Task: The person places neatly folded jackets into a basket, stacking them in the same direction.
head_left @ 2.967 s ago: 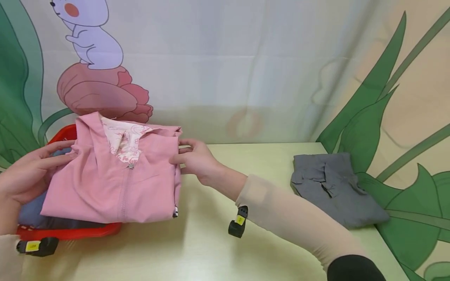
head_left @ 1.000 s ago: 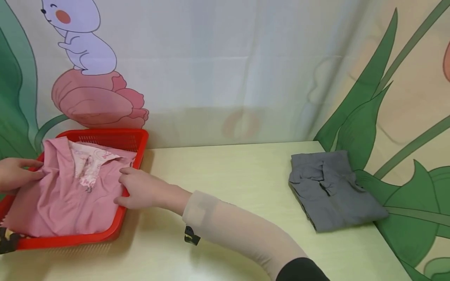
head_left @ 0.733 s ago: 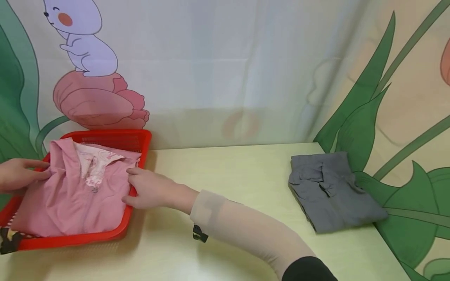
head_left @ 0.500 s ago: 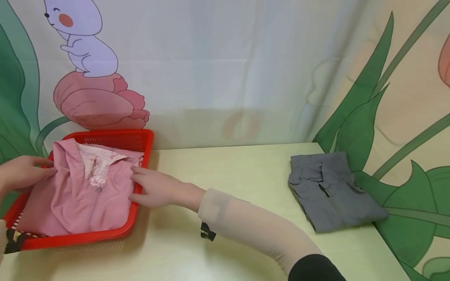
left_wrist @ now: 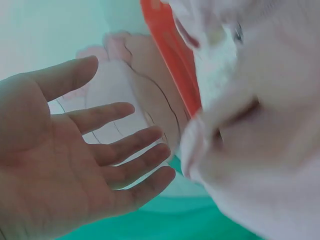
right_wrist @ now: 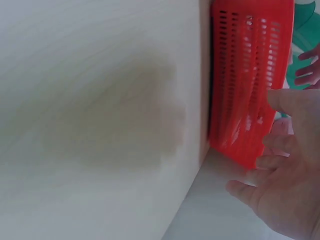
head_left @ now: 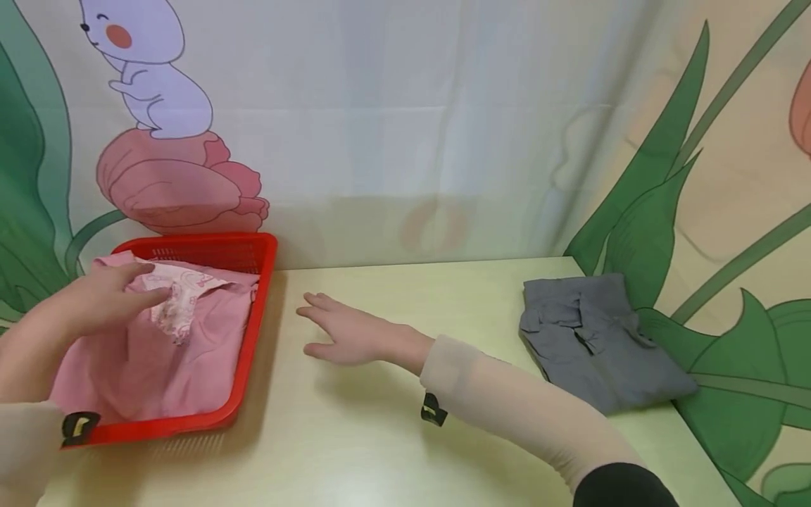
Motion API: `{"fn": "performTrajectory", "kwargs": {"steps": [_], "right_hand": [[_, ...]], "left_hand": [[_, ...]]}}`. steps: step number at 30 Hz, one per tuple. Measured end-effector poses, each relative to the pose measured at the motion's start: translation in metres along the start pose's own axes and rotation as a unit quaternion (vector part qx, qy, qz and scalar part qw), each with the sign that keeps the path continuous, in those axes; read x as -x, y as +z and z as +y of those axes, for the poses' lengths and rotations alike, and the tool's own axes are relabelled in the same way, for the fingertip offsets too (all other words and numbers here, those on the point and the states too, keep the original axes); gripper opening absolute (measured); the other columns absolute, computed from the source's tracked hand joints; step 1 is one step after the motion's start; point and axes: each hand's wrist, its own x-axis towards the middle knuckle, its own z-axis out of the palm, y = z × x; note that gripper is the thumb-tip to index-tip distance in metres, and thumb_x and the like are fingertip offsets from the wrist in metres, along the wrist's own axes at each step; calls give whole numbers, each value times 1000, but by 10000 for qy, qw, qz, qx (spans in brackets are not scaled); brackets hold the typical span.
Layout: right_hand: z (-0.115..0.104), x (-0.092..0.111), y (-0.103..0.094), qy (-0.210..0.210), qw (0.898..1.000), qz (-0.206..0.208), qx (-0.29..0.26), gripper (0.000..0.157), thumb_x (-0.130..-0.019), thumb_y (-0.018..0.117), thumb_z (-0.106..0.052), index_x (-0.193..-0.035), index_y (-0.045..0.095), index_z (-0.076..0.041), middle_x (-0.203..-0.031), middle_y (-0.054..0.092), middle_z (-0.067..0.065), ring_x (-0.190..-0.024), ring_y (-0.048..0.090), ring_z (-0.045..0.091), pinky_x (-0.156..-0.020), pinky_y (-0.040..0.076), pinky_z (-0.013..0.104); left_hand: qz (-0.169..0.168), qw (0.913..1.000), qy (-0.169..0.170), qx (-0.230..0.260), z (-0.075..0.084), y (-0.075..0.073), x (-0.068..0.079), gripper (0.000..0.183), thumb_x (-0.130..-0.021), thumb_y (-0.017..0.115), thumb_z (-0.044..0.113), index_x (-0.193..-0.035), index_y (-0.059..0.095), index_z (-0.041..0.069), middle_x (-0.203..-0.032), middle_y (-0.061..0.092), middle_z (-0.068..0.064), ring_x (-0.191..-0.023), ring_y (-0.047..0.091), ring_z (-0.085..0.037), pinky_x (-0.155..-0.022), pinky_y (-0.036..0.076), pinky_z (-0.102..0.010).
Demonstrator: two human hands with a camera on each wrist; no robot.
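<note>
A folded pink zip jacket (head_left: 209, 359) with a white patterned lining lies inside the red plastic basket (head_left: 250, 338) at the left of the table. Over the jacket's left side hovers my left hand (head_left: 95, 303), fingers extended and holding nothing. In the left wrist view its palm (left_wrist: 55, 165) faces the camera, apart from the jacket (left_wrist: 270, 165), which looks blurred there. To the right of the basket, my right hand (head_left: 355, 334) is in the air above the table with spread fingers, gripping nothing. The right wrist view shows that hand (right_wrist: 295, 170) beside the basket's slotted wall (right_wrist: 240, 75).
A folded grey garment (head_left: 602, 345) lies at the right edge of the pale table (head_left: 380, 436). Behind the table hangs a light curtain (head_left: 380, 127) printed with a cartoon animal and plants.
The pink jacket was held over the basket, then lowered into it. Both hands have since let go; the right moved right, and the left rose and shifted right over the jacket.
</note>
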Motion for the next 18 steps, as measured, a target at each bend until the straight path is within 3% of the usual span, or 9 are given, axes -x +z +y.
{"fn": "performTrajectory", "kwargs": {"steps": [9, 18], "right_hand": [[46, 40, 6, 365, 9989, 40, -291, 64, -105, 58, -28, -161, 32, -10, -170, 15, 14, -156, 10, 28, -124, 17, 37], [73, 81, -10, 678, 9952, 343, -614, 65, -104, 61, -26, -160, 33, -6, -169, 15, 16, -155, 12, 31, -123, 19, 46]], "left_hand": [[299, 9965, 772, 132, 46, 19, 3, 77, -102, 61, 42, -153, 34, -8, -141, 47, -38, -126, 44, -56, -92, 47, -71], [333, 9953, 873, 273, 90, 35, 10, 78, -99, 65, 38, -157, 33, -3, -151, 36, -36, -135, 33, -57, -93, 46, -71]]}}
